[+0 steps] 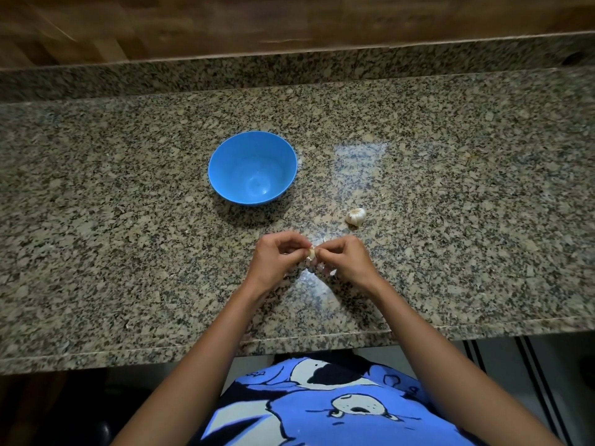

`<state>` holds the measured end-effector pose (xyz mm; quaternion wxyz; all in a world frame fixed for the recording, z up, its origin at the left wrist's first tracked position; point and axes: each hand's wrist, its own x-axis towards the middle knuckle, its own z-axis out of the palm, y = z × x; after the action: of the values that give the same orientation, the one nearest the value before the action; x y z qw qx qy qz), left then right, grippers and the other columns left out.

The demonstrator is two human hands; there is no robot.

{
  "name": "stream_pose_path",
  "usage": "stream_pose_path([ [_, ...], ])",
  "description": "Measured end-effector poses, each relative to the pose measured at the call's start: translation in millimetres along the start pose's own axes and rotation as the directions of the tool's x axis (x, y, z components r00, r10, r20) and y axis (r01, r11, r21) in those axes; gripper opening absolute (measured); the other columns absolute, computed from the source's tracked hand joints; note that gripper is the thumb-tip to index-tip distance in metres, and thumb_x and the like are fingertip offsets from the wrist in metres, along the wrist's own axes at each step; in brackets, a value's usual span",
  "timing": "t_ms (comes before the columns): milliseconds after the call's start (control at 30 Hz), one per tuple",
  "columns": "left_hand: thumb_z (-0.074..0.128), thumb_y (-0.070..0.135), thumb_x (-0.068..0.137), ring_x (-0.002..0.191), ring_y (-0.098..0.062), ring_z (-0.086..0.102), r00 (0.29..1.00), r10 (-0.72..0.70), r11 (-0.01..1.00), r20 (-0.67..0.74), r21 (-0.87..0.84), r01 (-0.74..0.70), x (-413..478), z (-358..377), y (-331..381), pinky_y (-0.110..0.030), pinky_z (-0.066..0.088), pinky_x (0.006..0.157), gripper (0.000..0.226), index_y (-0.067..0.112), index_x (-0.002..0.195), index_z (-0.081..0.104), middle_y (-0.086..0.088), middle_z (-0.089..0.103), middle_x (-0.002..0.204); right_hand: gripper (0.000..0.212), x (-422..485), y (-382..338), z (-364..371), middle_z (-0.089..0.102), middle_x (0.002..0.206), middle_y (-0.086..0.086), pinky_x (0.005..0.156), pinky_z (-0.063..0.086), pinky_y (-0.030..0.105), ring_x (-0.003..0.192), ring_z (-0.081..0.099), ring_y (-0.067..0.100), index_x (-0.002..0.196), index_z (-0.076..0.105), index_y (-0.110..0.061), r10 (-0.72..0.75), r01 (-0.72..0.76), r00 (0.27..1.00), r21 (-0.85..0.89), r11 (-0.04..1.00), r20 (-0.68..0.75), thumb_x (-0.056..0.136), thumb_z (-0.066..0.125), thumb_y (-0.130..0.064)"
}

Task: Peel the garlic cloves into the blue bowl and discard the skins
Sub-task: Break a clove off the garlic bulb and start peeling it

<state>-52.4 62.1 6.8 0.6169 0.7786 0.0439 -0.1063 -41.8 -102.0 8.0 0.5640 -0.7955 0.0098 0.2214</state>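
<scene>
Item 1. Blue bowl: stands on the bench at 11 o'clock from the hands. No clove shows inside.

Item 2. Garlic clove: held just above the bench, between both hands. The left grip pinches one side and the right grip pinches the other, seemingly at the skin. The clove is mostly hidden.

Item 3. Garlic bulb: lies on the bench at 1 o'clock from the hands, apart from them.

Progress, as judged: early. First clove in hand, bulb to break down, skins not yet discarded.

Markings: none legible. The shirt has a cartoon print with no readable lettering.
</scene>
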Motion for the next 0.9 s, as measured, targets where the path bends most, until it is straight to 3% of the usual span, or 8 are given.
stream_pose_path([
  [100, 0.071, -0.005, 0.074, 0.078, -0.021, 0.070, 0.988, -0.149, 0.942, -0.027, -0.308, 0.134, -2, 0, 2, -0.028, 0.058, 0.074, 0.018, 0.006, 0.088, 0.069, -0.010, 0.072, 0.085, 0.016, -1, -4, 3, 0.067, 0.066, 0.006, 0.042, 0.038, 0.017, 0.050, 0.056, 0.010, 0.079, 0.070, -0.005, 0.106, -0.105, 0.994, 0.265, 0.959, 0.010, 0.089, 0.057, -0.006],
  [167, 0.070, -0.006, 0.074, 0.077, -0.022, 0.069, 0.964, -0.262, 0.818, -0.038, -0.538, 0.202, -3, 2, 2, -0.026, 0.058, 0.070, 0.019, 0.003, 0.090, 0.067, -0.010, 0.072, 0.085, 0.020, -4, -7, 7, 0.063, 0.063, 0.004, 0.042, 0.037, 0.019, 0.050, 0.057, 0.011, 0.079, 0.065, -0.004, 0.219, -0.212, 0.975, 0.421, 0.882, 0.032, 0.092, 0.050, -0.008],
  [233, 0.069, -0.008, 0.073, 0.075, -0.021, 0.069, 0.946, -0.322, 0.738, -0.049, -0.639, 0.218, -3, 4, 1, -0.022, 0.058, 0.066, 0.021, 0.001, 0.092, 0.066, -0.011, 0.072, 0.085, 0.025, -6, -6, 9, 0.057, 0.062, 0.005, 0.044, 0.041, 0.022, 0.051, 0.056, 0.014, 0.076, 0.058, -0.006, 0.246, -0.231, 0.969, 0.427, 0.874, 0.021, 0.094, 0.043, -0.011],
  [433, 0.068, -0.007, 0.076, 0.078, -0.019, 0.070, 0.952, -0.274, 0.853, -0.135, -0.492, 0.175, -4, 11, 0, -0.020, 0.056, 0.067, 0.021, 0.006, 0.092, 0.068, -0.009, 0.073, 0.086, 0.017, -5, -1, 10, 0.068, 0.086, 0.007, 0.042, 0.048, 0.023, 0.055, 0.061, 0.017, 0.105, 0.062, -0.008, 0.101, -0.098, 0.995, 0.311, 0.945, 0.007, 0.091, 0.057, -0.015],
  [567, 0.072, -0.004, 0.075, 0.081, -0.018, 0.071, 0.962, -0.203, 0.922, -0.182, -0.367, 0.125, -4, 17, -2, -0.019, 0.055, 0.070, 0.020, 0.007, 0.092, 0.070, -0.009, 0.073, 0.088, 0.008, -4, -1, 14, 0.071, 0.082, 0.006, 0.043, 0.049, 0.024, 0.056, 0.063, 0.017, 0.090, 0.070, -0.012, 0.028, -0.006, 0.993, 0.190, 0.982, -0.115, 0.085, 0.066, -0.017],
  [667, 0.073, -0.004, 0.074, 0.081, -0.017, 0.071, 0.959, -0.180, 0.939, -0.217, -0.330, 0.102, -4, 20, -3, -0.020, 0.055, 0.071, 0.020, 0.006, 0.092, 0.071, -0.009, 0.073, 0.088, 0.007, -1, 0, 16, 0.072, 0.083, 0.002, 0.053, 0.052, 0.023, 0.067, 0.068, 0.019, 0.090, 0.071, -0.016, -0.018, 0.037, 0.986, 0.108, 0.993, -0.167, 0.083, 0.068, -0.019],
  [800, 0.073, -0.005, 0.074, 0.081, -0.016, 0.070, 0.965, -0.149, 0.945, -0.217, -0.319, 0.074, -5, 21, -2, -0.020, 0.055, 0.072, 0.019, 0.005, 0.090, 0.071, -0.011, 0.072, 0.089, 0.012, -3, -1, 19, 0.069, 0.076, -0.004, 0.062, 0.057, 0.030, 0.066, 0.068, 0.018, 0.081, 0.069, -0.025, -0.026, 0.052, 0.975, 0.113, 0.992, -0.220, 0.081, 0.069, -0.013],
  [900, 0.072, -0.006, 0.074, 0.079, -0.014, 0.070, 0.970, -0.128, 0.946, -0.205, -0.320, 0.057, -7, 22, -2, -0.019, 0.055, 0.071, 0.019, 0.006, 0.088, 0.071, -0.007, 0.072, 0.087, 0.020, -4, -1, 21, 0.068, 0.068, -0.003, 0.057, 0.057, 0.032, 0.060, 0.067, 0.020, 0.074, 0.067, -0.027, -0.009, 0.042, 0.968, 0.127, 0.991, -0.250, 0.083, 0.067, -0.009],
])
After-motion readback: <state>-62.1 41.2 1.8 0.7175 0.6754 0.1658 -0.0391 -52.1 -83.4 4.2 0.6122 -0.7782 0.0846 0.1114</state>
